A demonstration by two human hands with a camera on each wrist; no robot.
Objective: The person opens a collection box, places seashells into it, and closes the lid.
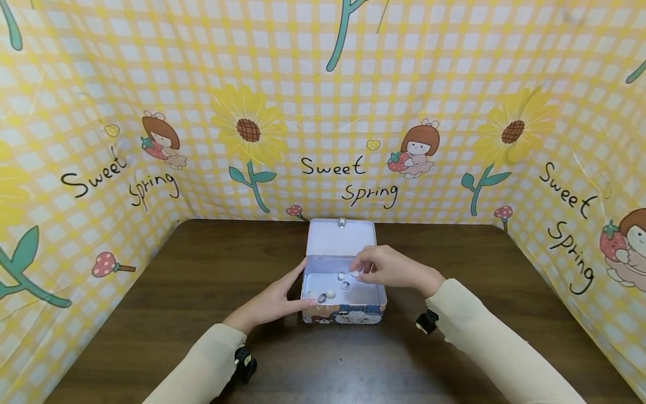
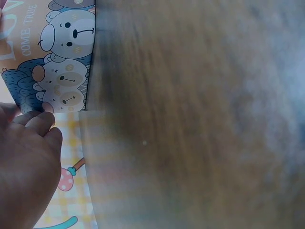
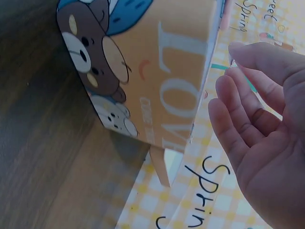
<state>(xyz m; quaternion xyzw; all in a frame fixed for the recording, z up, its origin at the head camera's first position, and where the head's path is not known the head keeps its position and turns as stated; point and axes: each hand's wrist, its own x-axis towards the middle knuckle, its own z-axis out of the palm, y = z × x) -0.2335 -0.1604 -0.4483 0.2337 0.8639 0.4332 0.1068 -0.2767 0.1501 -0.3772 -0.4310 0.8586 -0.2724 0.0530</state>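
A small hinged tin box (image 1: 363,315) with cartoon bears on its sides stands on the table, its white lid (image 1: 333,238) raised at the back. My left hand (image 1: 271,303) holds the box at its left side, thumb over the front left rim. Over the box's right half, my right hand (image 1: 392,267) has thumb and forefinger close together at a small whitish piece (image 1: 355,274). The right wrist view shows only a sliver of something between those fingertips. Inside lie several small pieces, among them a round white one (image 1: 330,294) and a greyish one (image 1: 322,298).
A dark brown wooden table (image 1: 202,264) spreads around the box. Yellow checked cloth (image 1: 323,112) printed with sunflowers and lettering hangs behind it and on both sides. Each wrist wears a small black camera.
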